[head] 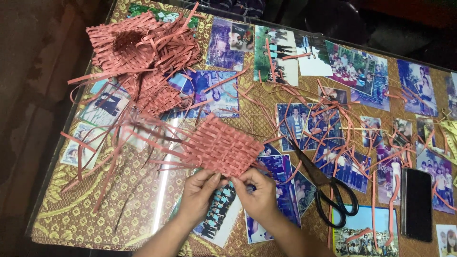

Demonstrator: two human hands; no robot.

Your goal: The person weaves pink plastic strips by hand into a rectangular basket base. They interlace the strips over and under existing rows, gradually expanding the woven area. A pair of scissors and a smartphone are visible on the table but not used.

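From the head view, both hands — left hand (200, 190) and right hand (257, 192) — are pinching the near edge of a woven mat (223, 147), steadying it flat over the worktop (71, 209); scissors (328, 190) are lying just right — within reach.

Fingertips of left hand (199, 192) and right hand (257, 192) hidden under near edge of woven mat (223, 145). Photos (450, 240) at right and bottom cropped by frame edge; faces too small. Far table edge lost in dark.
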